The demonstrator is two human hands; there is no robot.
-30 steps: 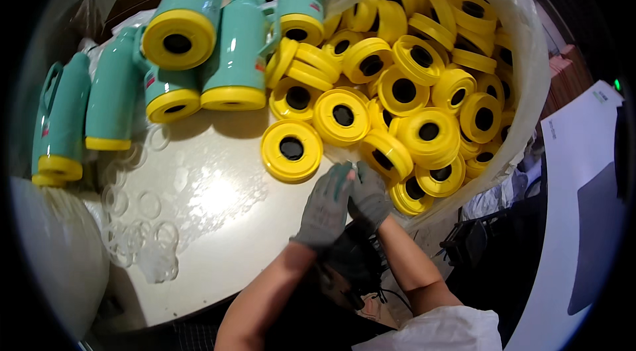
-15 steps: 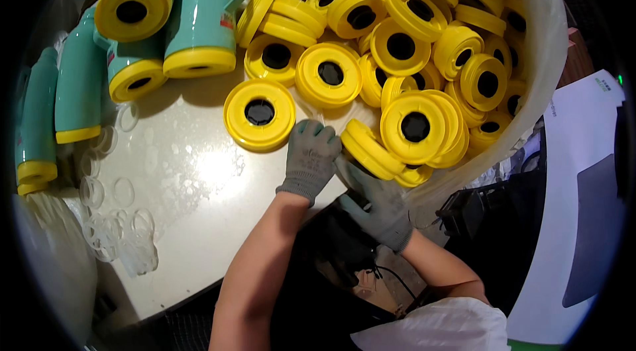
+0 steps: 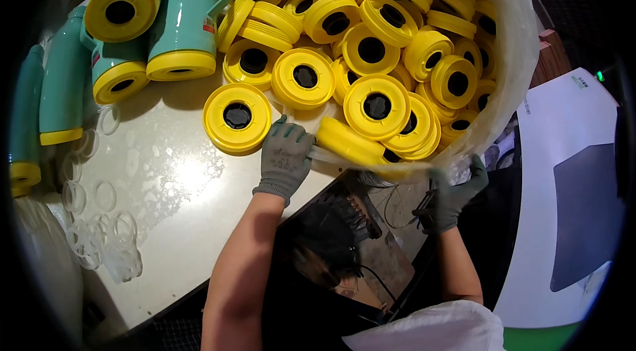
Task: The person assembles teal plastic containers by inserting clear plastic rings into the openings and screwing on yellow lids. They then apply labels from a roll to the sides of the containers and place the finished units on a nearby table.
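Both hands wear grey gloves. My left hand (image 3: pixel 286 155) rests at the table's front edge with its fingers closed on the rim of a clear plastic bag (image 3: pixel 520 40). Yellow round bases (image 3: pixel 376 106) with black centres fill this bag, several of them stacked near its front. Right beside my left fingertips, one yellow base (image 3: pixel 237 116) lies flat on the table. My right hand (image 3: pixel 454 200) is at the bag's front right rim, thumb and fingers apart, with plastic showing between them. The thumb is partly blurred.
Green jugs (image 3: pixel 187 16) with yellow bases lie and stand at the upper left. Clear rings (image 3: pixel 105 197) are scattered over the white table (image 3: pixel 179 218). A white panel with a grey area (image 3: pixel 530 218) stands at the right. Cables and dark equipment (image 3: pixel 331 232) sit below the table edge.
My right hand has moved away from my left hand, to the right along the bag's rim. The rim now stretches between both hands. The view has shifted slightly right.
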